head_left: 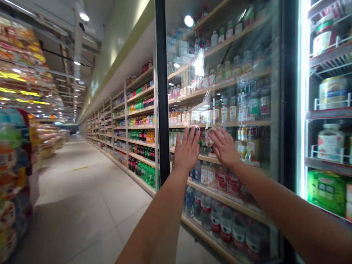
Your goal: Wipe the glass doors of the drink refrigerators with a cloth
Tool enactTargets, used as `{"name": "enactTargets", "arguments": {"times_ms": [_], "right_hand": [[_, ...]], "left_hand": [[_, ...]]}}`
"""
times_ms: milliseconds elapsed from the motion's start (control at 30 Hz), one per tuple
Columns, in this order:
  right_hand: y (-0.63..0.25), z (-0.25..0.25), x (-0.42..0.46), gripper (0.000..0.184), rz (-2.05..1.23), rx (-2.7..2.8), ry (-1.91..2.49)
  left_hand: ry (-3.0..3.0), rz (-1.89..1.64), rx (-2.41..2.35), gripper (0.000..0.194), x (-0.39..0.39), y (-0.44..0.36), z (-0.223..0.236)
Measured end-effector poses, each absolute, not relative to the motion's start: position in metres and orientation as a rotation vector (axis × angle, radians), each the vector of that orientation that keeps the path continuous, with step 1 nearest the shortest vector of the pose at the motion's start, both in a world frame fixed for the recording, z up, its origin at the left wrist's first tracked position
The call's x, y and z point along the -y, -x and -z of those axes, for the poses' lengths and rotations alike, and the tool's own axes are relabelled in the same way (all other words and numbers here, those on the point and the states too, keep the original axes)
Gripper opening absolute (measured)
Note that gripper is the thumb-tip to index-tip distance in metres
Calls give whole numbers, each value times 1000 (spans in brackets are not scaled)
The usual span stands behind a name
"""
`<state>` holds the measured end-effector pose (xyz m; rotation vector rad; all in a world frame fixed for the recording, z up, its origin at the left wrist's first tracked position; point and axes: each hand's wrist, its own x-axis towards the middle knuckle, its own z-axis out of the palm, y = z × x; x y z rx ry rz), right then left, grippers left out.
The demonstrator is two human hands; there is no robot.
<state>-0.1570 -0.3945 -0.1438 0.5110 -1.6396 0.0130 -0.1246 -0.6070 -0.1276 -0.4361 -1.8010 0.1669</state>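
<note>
A glass cooler door (200, 99) with a black frame stands swung open in front of me. My left hand (186, 148) lies flat against the glass with its fingers spread, holding nothing. To its right, my right hand (226, 149) presses a crumpled, pale cloth (213, 135) to the pane. Part of the cloth is hidden beneath the fingers. Through the glass, and as reflections in it, show shelves of bottles and jars.
Right of the door is the lit cooler interior with wire-fronted shelves, tubs (331, 141) and a green pack (326, 190). Long drink shelves (141, 143) run away on the left. Across the aisle floor (82, 190) stands a blurred stack of packaged goods (13, 176).
</note>
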Motion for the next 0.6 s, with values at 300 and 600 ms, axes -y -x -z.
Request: {"name": "enactTargets", "arguments": {"times_ms": [300,600], "right_hand": [[160,160,397,54,-21,1650,-498],[172,147,385,57,-361,1472,-120]], "left_hand": [[457,-128,1802,61,607,124,127],[454,-126,1814,60,607,125,126]]}}
